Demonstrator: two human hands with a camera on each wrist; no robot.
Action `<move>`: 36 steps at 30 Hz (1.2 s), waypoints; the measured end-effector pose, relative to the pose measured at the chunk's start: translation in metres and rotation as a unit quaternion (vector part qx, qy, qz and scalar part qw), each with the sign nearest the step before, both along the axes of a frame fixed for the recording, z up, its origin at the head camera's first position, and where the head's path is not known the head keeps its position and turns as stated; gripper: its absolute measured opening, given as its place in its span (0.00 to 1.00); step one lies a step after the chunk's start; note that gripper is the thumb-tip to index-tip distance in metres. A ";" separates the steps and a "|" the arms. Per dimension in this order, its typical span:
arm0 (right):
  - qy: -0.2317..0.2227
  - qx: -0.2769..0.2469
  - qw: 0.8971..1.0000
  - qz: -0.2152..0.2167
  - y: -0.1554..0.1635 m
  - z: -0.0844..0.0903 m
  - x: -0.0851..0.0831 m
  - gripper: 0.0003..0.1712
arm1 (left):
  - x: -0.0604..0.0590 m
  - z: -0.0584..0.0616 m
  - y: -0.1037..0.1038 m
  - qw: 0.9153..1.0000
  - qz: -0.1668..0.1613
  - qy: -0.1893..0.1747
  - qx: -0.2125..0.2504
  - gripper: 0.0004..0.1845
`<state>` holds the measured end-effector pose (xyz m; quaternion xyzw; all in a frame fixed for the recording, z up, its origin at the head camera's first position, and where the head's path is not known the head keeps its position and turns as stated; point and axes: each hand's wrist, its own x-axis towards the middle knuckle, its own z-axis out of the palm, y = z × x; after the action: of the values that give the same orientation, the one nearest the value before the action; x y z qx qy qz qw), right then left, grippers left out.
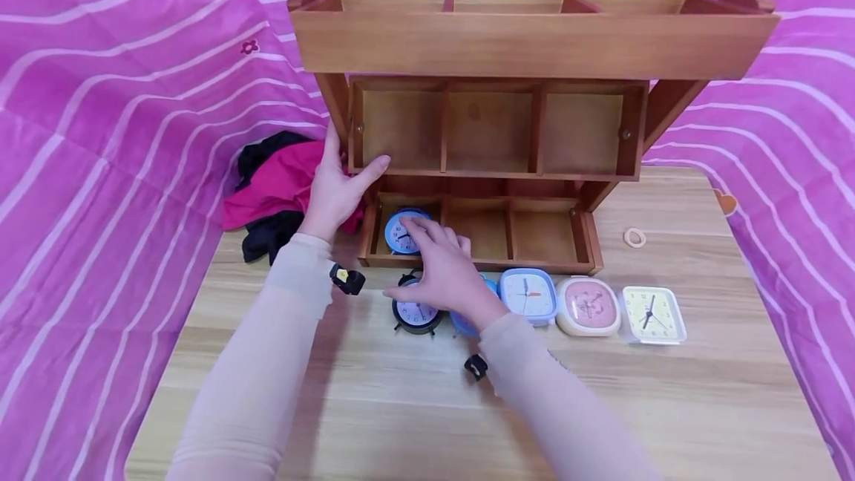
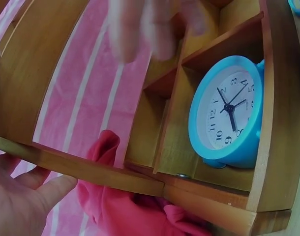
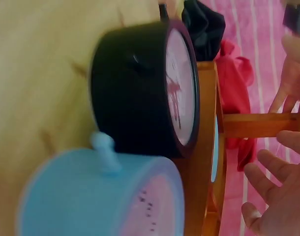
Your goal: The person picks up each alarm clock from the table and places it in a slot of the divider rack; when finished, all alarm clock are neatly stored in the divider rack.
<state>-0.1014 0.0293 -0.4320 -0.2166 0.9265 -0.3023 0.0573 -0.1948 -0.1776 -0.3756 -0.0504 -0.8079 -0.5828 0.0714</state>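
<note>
At the left post of a tiered wooden rack (image 1: 534,47), my left hand (image 1: 334,184) holds on, its fingers behind the post and its thumb in front. A round blue alarm clock (image 2: 226,110) leans in the left compartment of the bottom tier. Over it in the head view, my right hand (image 1: 441,266) has its fingers spread and holds nothing; the right wrist view shows them (image 3: 273,174) apart. Close below that hand, a black round alarm clock (image 1: 415,314) stands on the table. Beside it is a light blue clock (image 3: 98,196), mostly hidden by the hand in the head view.
To the right, in a row before the rack, are a blue square clock (image 1: 528,294), a pink-faced clock (image 1: 588,306) and a white square clock (image 1: 652,315). A small ring (image 1: 634,237) lies on the table (image 1: 401,414). Red and black cloth (image 1: 274,188) is bunched left of the rack.
</note>
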 end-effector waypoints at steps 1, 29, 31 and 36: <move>-0.001 0.004 1.000 -0.002 0.001 0.000 0.005 0.64 | -0.001 -0.002 -0.001 1.000 0.000 0.000 0.000 0.55; 0.012 0.097 0.994 -0.054 0.007 -0.048 0.060 0.54 | -0.005 -0.006 -0.004 1.000 0.003 -0.013 -0.010 0.55; 0.015 0.084 0.995 -0.060 0.008 -0.048 0.061 0.54 | 0.000 0.002 0.000 1.000 -0.001 -0.015 -0.008 0.54; 0.019 0.054 0.996 -0.069 0.010 -0.052 0.062 0.55 | 0.014 0.022 0.009 1.000 -0.005 -0.017 0.000 0.53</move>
<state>-0.0397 0.0395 -0.4840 -0.1543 0.9553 -0.2505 0.0303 -0.1811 -0.1688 -0.3538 -0.0443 -0.8085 -0.5842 0.0552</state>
